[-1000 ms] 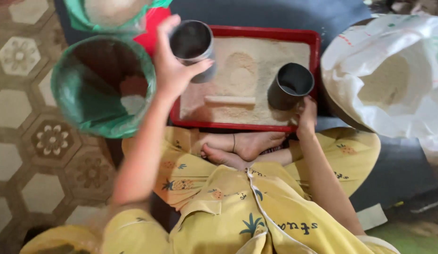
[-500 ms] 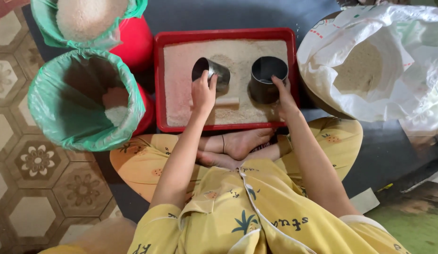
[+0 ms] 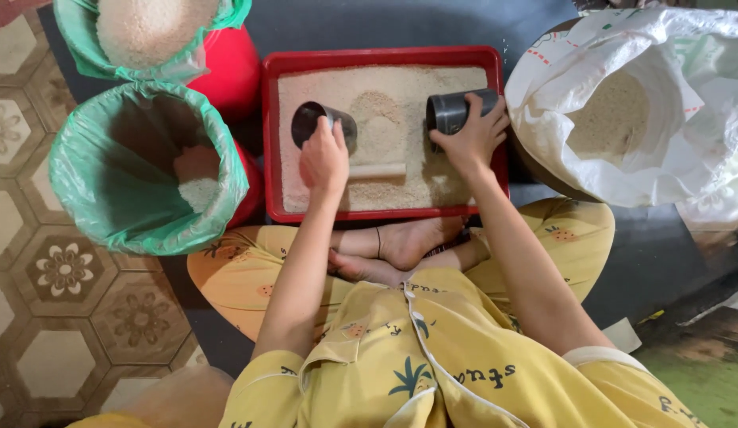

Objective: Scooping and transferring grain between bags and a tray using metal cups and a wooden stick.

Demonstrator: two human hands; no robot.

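Patterned floor tiles fill the frame's left side. At upper centre, a red tray [image 3: 267, 135] holds rice. Left hand [image 3: 323, 158] grips one dark cup [image 3: 323, 125], right hand [image 3: 472, 136] another cup [image 3: 456, 111], both tipped into the grain. Green-lined bin [image 3: 147, 170] at left looks barely filled; much rice remains.

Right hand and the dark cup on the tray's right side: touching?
Touching. The head view shows the right hand with fingers wrapped over the dark cup, which lies tilted above the grain.
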